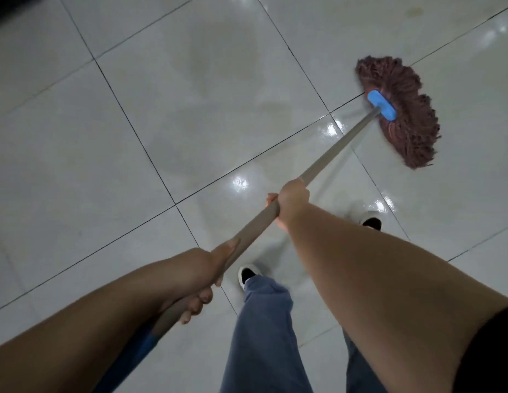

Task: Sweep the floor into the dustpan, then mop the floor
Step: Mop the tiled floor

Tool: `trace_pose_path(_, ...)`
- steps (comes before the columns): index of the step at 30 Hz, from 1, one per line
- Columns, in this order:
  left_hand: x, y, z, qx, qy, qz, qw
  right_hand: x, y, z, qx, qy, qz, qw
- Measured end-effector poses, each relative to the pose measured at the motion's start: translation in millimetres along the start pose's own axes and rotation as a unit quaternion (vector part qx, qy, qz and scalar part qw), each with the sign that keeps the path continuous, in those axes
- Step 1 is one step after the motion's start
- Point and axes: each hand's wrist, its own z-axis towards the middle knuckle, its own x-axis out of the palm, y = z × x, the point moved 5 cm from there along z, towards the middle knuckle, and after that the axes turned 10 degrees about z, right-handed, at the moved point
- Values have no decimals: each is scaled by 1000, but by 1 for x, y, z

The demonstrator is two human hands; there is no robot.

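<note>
A mop with a reddish-brown string head [400, 112] and a blue clamp [381, 104] lies flat on the white tiled floor [133, 123] at the upper right. Its long grey handle [332, 154] runs down to the lower left, ending in a blue grip. My right hand [292, 201] grips the handle about midway. Lower down, my left hand [203, 276] grips the handle near its blue end, thumb along the shaft. No dustpan or broom is in view.
The tiles are glossy with dark grout lines and wet patches [218, 61] ahead. My feet in white and black shoes stand on the floor, the left foot [248, 275] below the handle and the right foot [370, 221] further right. A dark edge [8, 7] shows top left.
</note>
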Motion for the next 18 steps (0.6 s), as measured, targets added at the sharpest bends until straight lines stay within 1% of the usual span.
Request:
trace_pose_path(2,2,-48,6,20,4,-9,1000,-5,48,14,-34,19,-1,999)
trace_pose_path(3,3,-74,8,32,10,-15,999,-10,74,23,-45,12,5,999)
trace_pose_path(5,9,-129,12,47,25,-18,998,-22,125,40,-38,-6,25,999)
trace_pose_path(8,14,-219,14,52,42,-21,998,-39,208,63,-29,-8,43,999)
trace_pose_path(10,18,-284,11,47,50,-22,997,-48,271,73,-27,-6,50,998)
trace_pose_path(12,18,-356,8,55,48,-24,997,-56,342,83,-34,5,74,997)
trace_pose_path(14,15,-429,1,68,46,-24,996,-65,409,90,-38,-2,99,994)
trace_pose_path(18,-3,-559,-15,87,65,-29,994,-63,528,95,-51,11,138,989)
